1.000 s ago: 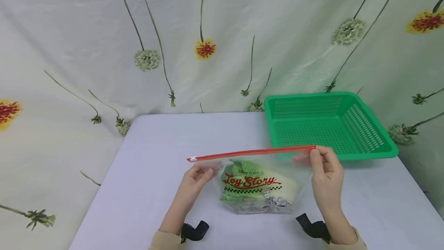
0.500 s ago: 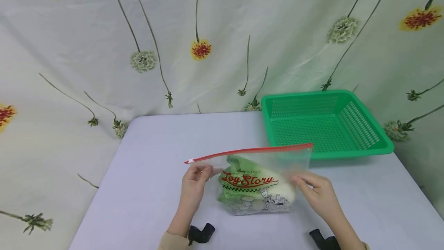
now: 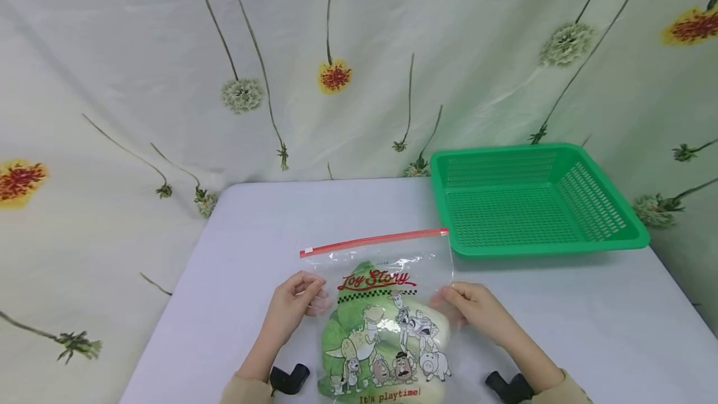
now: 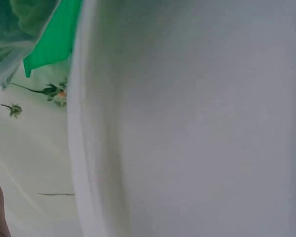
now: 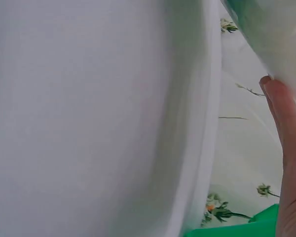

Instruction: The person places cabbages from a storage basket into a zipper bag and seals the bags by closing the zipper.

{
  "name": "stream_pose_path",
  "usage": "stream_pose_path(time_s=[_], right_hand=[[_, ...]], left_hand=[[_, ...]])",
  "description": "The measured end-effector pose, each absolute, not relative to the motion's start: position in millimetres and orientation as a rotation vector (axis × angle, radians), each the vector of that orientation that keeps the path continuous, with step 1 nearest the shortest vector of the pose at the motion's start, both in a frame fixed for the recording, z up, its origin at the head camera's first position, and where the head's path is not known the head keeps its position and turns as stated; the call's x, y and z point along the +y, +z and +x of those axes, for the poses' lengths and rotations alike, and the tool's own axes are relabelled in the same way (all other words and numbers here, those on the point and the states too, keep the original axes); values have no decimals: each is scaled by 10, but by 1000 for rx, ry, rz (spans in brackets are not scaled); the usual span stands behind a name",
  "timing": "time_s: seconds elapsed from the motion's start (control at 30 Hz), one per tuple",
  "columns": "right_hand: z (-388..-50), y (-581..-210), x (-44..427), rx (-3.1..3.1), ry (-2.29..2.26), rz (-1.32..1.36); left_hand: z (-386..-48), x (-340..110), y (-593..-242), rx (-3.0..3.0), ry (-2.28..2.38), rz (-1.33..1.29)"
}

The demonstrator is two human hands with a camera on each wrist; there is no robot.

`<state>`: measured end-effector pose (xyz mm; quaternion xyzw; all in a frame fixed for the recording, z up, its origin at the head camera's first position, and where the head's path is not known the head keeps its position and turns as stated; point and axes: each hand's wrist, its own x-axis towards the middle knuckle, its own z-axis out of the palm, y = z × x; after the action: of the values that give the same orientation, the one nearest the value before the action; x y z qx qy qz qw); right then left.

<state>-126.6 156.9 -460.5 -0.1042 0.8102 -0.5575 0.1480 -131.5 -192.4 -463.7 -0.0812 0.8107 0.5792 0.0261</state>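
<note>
A clear zip bag (image 3: 432,267) with "Toy Story" print and a red zip strip (image 3: 370,242) stands upright, its printed face toward me. The white slider (image 3: 308,250) sits at the strip's left end. Inside is a leafy vegetable (image 3: 332,335), green at left and pale at right, partly hidden by the print. My left hand (image 3: 291,301) pinches the bag's left edge below the strip. My right hand (image 3: 477,310) pinches the right edge. In the right wrist view, fingers (image 5: 283,113) touch the bag's side; the left wrist view shows only a sliver of hand.
A green plastic basket (image 3: 544,248) with slotted walls stands at the table's back right, behind the bag. The white table (image 3: 269,217) ends at a flowered cloth backdrop (image 3: 370,123). A black wrist mount (image 3: 290,379) sits by each forearm.
The right hand has moved from the bag's top right corner down its right edge. The bag has tipped up and come closer, showing its whole printed face. Both hands now hold its sides.
</note>
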Motion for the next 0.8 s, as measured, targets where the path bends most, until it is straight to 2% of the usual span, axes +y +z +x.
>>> stream_pose_path(time_s=[0.3,0.53,0.8], right_hand=[[-1358,-4871,1606,2089,-1650,-126],[-1386,-4887,1673,2148,-1587,-40],[-1359,-4840,1761,2202,-1545,-68]], left_hand=[[-1569,-1907,-4925,2433,1761,-260],[-1706,-1801,-4930,2433,1636,-293],[-1690,-1808,-4863,2448,1537,-316]])
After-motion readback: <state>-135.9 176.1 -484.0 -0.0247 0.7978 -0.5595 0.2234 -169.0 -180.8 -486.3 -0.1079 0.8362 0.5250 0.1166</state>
